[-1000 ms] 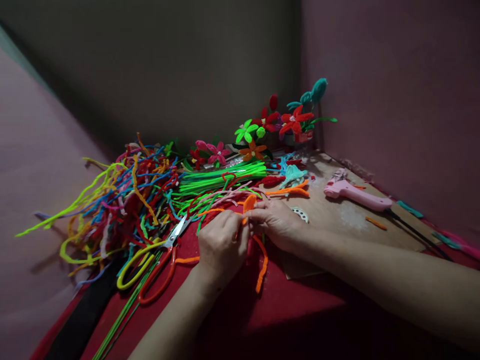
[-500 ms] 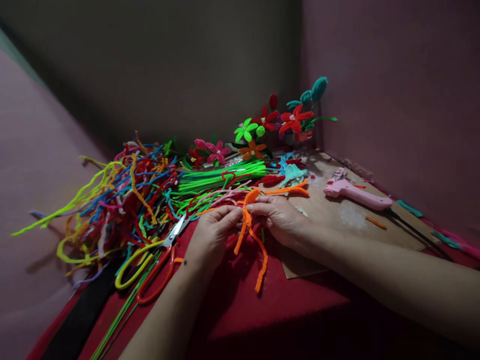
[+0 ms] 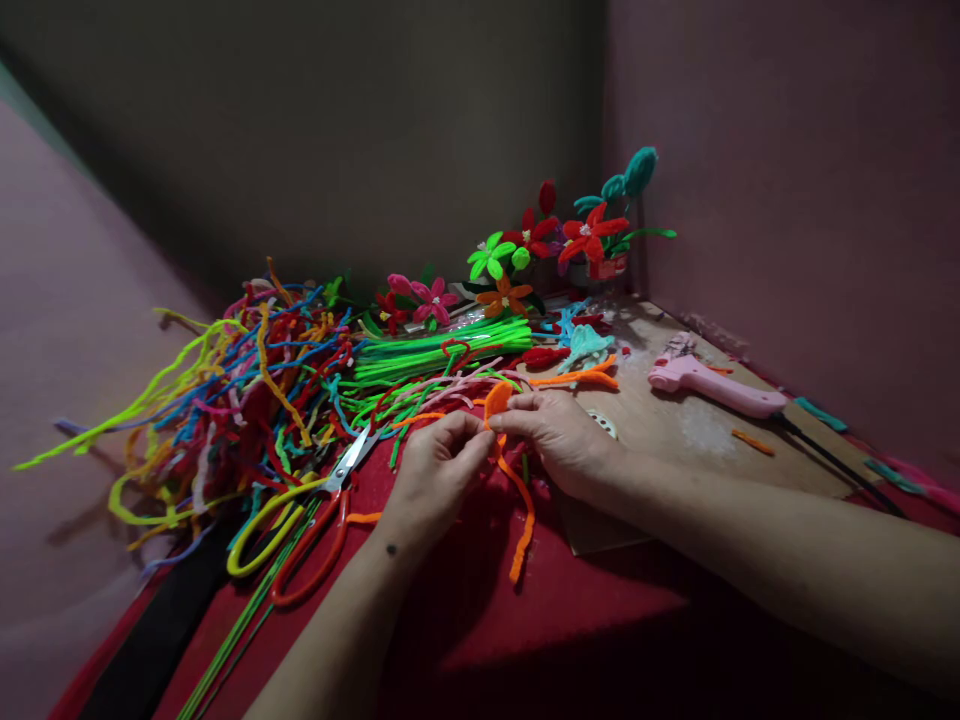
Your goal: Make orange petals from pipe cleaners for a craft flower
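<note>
An orange pipe cleaner (image 3: 517,494) is held between both hands above the red cloth. Its top forms a folded loop, and one long end hangs down. My left hand (image 3: 439,470) pinches it from the left with thumb and fingers. From the right, my right hand (image 3: 559,440) grips the base of the loop, fingertips nearly touching those of the left. The fingers hide the spot where the strands meet. Scissors (image 3: 339,485) with yellow and red handles lie left of my left hand, blades apart.
A tangled pile of coloured pipe cleaners (image 3: 247,400) is at the left, beside a green bundle (image 3: 442,350). Fuzzy flowers (image 3: 506,296) stand behind. On a brown board (image 3: 637,400) at the right lies a pink glue gun (image 3: 712,385) with a black cord.
The shorter orange end that hung down is now up at the fingers of my left hand, which has shifted slightly right. The loop looks smaller and rounder.
</note>
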Demonstrator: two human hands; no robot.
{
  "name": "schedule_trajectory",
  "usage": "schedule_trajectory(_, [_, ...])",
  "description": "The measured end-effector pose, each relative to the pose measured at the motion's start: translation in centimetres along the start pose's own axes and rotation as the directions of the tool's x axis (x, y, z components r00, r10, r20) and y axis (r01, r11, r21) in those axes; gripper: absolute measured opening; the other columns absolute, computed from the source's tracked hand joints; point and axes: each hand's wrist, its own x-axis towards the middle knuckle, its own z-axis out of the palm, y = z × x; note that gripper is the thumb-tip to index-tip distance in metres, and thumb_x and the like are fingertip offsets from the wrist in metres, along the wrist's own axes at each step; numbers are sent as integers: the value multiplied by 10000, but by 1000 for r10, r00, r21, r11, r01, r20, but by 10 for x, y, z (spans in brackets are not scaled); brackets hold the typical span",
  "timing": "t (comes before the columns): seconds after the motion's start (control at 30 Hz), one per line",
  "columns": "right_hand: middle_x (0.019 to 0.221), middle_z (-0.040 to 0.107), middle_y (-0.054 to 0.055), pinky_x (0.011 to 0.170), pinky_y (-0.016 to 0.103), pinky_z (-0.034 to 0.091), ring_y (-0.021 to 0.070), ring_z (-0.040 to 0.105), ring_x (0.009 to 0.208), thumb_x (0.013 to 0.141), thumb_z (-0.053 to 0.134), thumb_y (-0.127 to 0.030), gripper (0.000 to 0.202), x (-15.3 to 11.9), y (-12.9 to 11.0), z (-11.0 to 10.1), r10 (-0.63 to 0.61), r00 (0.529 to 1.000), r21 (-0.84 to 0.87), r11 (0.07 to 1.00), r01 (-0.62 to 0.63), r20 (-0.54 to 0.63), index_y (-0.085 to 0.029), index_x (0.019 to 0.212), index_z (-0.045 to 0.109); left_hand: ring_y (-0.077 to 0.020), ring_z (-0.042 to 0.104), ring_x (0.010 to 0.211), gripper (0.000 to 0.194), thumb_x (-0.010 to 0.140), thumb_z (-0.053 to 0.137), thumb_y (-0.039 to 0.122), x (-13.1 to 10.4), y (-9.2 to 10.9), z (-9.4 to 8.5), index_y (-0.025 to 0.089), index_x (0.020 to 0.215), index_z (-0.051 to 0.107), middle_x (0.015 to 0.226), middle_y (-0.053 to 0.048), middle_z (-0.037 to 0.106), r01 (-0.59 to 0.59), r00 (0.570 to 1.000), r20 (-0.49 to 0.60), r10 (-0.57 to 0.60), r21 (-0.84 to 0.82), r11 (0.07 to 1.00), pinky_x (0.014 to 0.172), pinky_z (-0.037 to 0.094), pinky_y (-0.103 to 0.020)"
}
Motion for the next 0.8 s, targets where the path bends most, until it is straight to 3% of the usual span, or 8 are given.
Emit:
schedule_trajectory(0.07, [520, 499, -37, 507, 231, 298, 68, 403, 493, 620, 608, -167, 104, -2, 0, 2, -13, 998, -49, 999, 10, -57, -137, 544, 544, -107, 445, 538, 166, 804, 483, 249, -2, 0, 5, 160, 674, 535, 595, 0, 510, -161, 971, -96, 220, 417, 895, 533, 332, -234])
schedule_trajectory(0.13, [509, 477, -46, 500, 237, 278, 68, 379, 489, 613, 611, -177, 123, -4, 0, 5, -18, 996, -54, 998, 13, -86, -147, 531, 524, -128, 450, 563, 204, 826, 430, 188, -4, 1, 9, 165, 651, 532, 604, -22, 509, -232, 896, -84, 436, 749, 620, 537, 301, -258])
schedule_trajectory(0.27, [503, 441, -57, 508, 238, 291, 71, 372, 497, 579, 649, -204, 203, -6, 5, 10, -8, 997, 130, 991, 19, -82, -165, 503, 466, -150, 463, 594, 249, 850, 397, 158, -6, 0, 13, 168, 640, 531, 607, -44, 504, -230, 764, 16, 645, 940, 250, 555, 282, -290])
schedule_trajectory(0.33, [501, 445, -54, 509, 234, 302, 70, 379, 494, 583, 650, -197, 202, -4, 7, 10, 11, 999, 194, 981, -1, -47, -164, 502, 468, -148, 465, 599, 241, 843, 411, 166, -6, -1, 12, 171, 627, 517, 605, -38, 498, -235, 765, -26, 644, 919, 315, 565, 299, -286])
schedule_trajectory(0.4, [510, 474, -43, 505, 230, 312, 72, 400, 493, 596, 637, -173, 142, -2, 8, 7, 27, 1000, 193, 981, -27, 1, -157, 530, 511, -145, 480, 627, 173, 814, 455, 181, -5, 0, 8, 170, 653, 519, 645, -32, 515, -247, 823, -122, 556, 804, 542, 584, 334, -273])
schedule_trajectory(0.53, [552, 551, -9, 518, 230, 360, 80, 459, 495, 613, 622, -142, 47, 1, 2, 1, 24, 998, 163, 986, -33, 61, -138, 585, 584, -122, 516, 617, 196, 745, 574, 293, -1, 5, -4, 160, 889, 561, 736, -19, 571, -41, 998, -41, 44, 72, 997, 550, 398, -238])
schedule_trajectory(0.63, [573, 590, 11, 564, 252, 408, 102, 518, 516, 643, 613, -166, 45, 1, -3, 0, 17, 990, 140, 989, -36, 140, -133, 614, 601, -93, 509, 531, 282, 776, 551, 379, 2, 1, -14, 130, 904, 588, 688, -26, 572, 285, 952, 225, -206, -417, 863, 459, 390, -199])
schedule_trajectory(0.8, [572, 595, 17, 572, 255, 408, 109, 530, 527, 663, 620, -201, 76, -1, -3, -1, -9, 979, 58, 998, -3, 206, -130, 644, 605, -87, 506, 476, 273, 756, 592, 361, 6, -11, -24, 95, 797, 631, 638, -51, 581, 459, 861, 475, -184, -568, 683, 419, 421, -196])
